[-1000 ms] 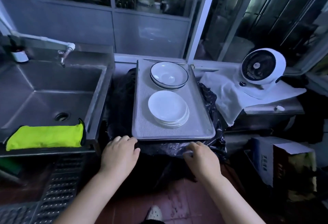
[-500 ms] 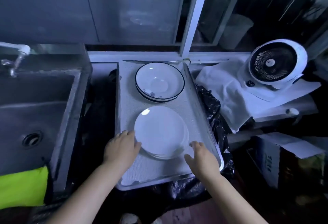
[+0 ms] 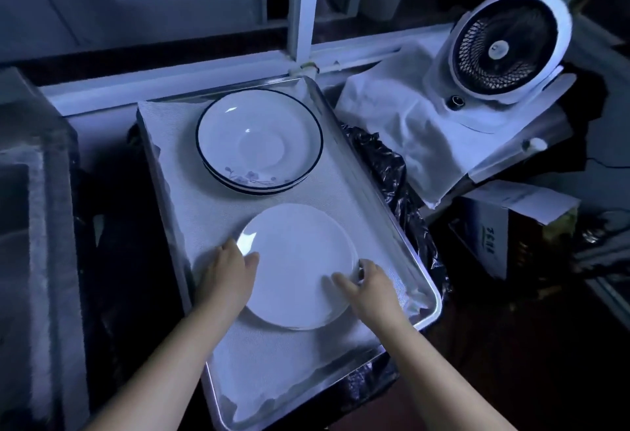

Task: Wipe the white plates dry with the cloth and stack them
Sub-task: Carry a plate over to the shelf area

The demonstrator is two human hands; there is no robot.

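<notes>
Plates (image 3: 296, 270) lie stacked on the tray (image 3: 375, 198) between left hand (image 3: 228, 273) and right hand (image 3: 371, 285), each grip pinching the rim.

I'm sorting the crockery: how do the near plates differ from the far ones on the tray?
The white plates are plain and look flatter; the rimmed dishes carry a dark rim line and a floral print and look deeper. The left hand and right hand touch the white plates' edges; the rimmed dishes are untouched. Both stacks sit on the tray.
</notes>
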